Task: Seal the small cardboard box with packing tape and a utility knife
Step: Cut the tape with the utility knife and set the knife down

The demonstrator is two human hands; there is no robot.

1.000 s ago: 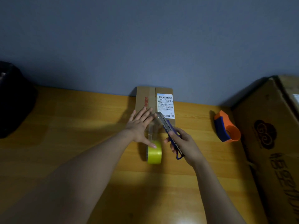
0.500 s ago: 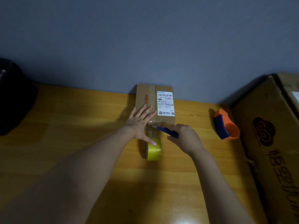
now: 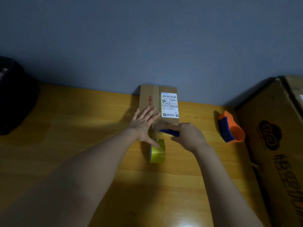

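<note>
A wooden table (image 3: 65, 145) runs along the wall. At its right end stands a big cardboard carton (image 3: 278, 145). The small box (image 3: 149, 102) lies flat against the wall, with a white label (image 3: 169, 104) on top. The left hand (image 3: 144, 126) is spread flat on the box's near end. The right hand (image 3: 188, 136), just right of it, grips a blue knife (image 3: 169, 132). An orange tape dispenser (image 3: 231, 128) sits right of the box; a yellow tape roll (image 3: 157, 151) stands just in front of it.

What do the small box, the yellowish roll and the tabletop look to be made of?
Small box: matte brown cardboard, with a glossy tape strip and a white paper label.
Yellowish roll: shiny plastic packing tape, judging by its sheen.
Tabletop: varnished wood or wood-look laminate; grain lines and glare show.
</note>
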